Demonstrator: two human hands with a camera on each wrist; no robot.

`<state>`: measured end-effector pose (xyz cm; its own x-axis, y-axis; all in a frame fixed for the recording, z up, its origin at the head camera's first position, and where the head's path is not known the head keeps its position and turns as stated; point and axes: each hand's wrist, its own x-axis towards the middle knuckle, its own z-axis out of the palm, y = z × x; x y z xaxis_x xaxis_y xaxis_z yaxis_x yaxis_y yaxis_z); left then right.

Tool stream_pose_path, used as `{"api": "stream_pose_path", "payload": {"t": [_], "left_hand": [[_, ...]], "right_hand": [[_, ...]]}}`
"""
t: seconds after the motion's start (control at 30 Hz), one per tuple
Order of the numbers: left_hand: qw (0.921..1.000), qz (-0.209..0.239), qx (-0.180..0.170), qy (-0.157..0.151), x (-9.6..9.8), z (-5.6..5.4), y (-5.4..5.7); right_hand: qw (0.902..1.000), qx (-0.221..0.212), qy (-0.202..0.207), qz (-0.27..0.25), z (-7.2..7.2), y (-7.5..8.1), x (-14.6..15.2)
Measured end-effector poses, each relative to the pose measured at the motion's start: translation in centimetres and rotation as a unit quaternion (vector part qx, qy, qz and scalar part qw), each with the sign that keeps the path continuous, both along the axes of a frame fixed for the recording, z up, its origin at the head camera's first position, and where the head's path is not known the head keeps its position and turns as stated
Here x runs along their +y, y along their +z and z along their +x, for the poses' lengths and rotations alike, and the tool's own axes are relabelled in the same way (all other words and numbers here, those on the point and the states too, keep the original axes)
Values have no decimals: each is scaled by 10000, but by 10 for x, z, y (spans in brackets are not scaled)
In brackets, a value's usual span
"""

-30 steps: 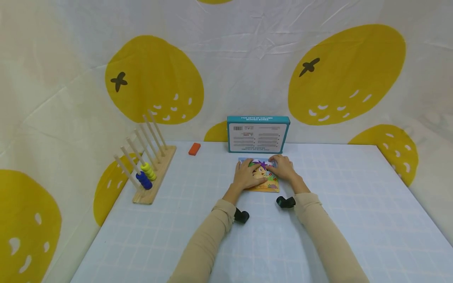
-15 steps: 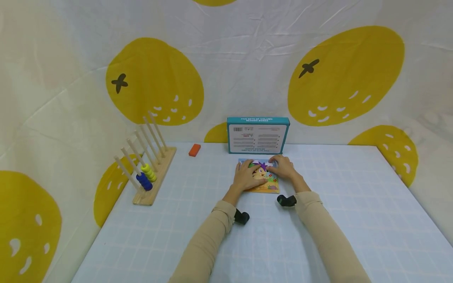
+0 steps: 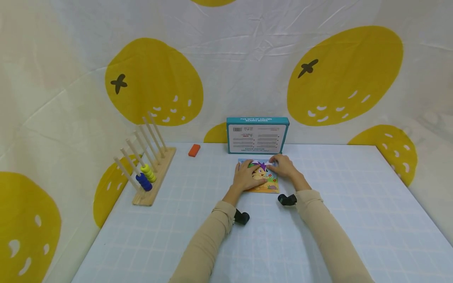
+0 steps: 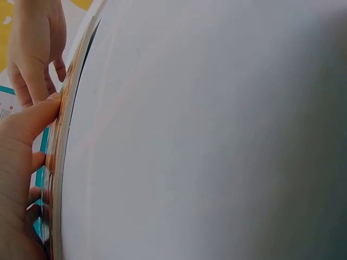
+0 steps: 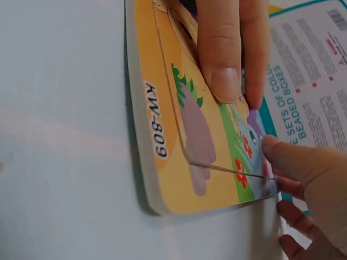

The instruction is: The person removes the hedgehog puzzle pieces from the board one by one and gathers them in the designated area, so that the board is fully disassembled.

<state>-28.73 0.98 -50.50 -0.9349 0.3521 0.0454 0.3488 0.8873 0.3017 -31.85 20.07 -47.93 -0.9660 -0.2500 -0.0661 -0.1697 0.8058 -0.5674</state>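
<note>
A picture jigsaw puzzle board (image 3: 270, 186) with a cartoon figure lies flat on the table. Its corner, printed KW-809, shows in the right wrist view. My left hand (image 3: 245, 177) rests over the board's left half, fingers spread and thumb (image 5: 225, 84) laid across the picture. At the upper right of the board, my right hand (image 3: 283, 167) grips the edge, its thumb on the face and its fingers loosely bent past the rim. In the left wrist view the board appears nearly edge-on; part of the picture is hidden under the hands.
Just behind the board stands a teal-and-white box (image 3: 258, 135). An orange block (image 3: 194, 150) lies to its left. Farther left is a wooden peg stand (image 3: 161, 173) with blue rings (image 3: 144, 181) and yellow rings (image 3: 148, 173). A patterned sheet (image 3: 244, 70) hangs behind the table.
Both hands stay almost where they were on the puzzle board. The view has shifted very slightly; the box, block and peg stand keep their places.
</note>
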Motion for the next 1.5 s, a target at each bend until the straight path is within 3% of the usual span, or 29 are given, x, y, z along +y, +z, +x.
{"api": "stream_pose_path", "payload": {"t": [0.43, 0.6, 0.83, 0.9, 0.97, 1.1, 1.2, 1.5], "left_hand": [[9999, 74, 30, 74, 1, 2, 1], [9999, 5, 72, 84, 1, 2, 2], [9999, -31, 54, 103, 2, 3, 3], [9999, -22, 57, 102, 2, 3, 3], [9999, 0, 66, 108, 2, 3, 3], [9999, -36, 56, 98, 3, 1, 2], [10000, -42, 14, 53, 3, 0, 2], [9999, -57, 54, 91, 2, -1, -1]], "right_hand": [[9997, -83, 28, -233, -11, -2, 3], [9981, -209, -134, -571, -6, 4, 2], [9913, -30, -130, -1312, 2, 2, 5], [9848, -112, -304, -1705, 3, 0, 6], [9723, -226, -592, -2250, 4, -2, 8], [9213, -631, -1242, -3632, 5, -4, 16], [8941, -921, -1350, -4169, 8, -4, 24], [8929, -911, -1089, -4274, 11, -10, 27]]}}
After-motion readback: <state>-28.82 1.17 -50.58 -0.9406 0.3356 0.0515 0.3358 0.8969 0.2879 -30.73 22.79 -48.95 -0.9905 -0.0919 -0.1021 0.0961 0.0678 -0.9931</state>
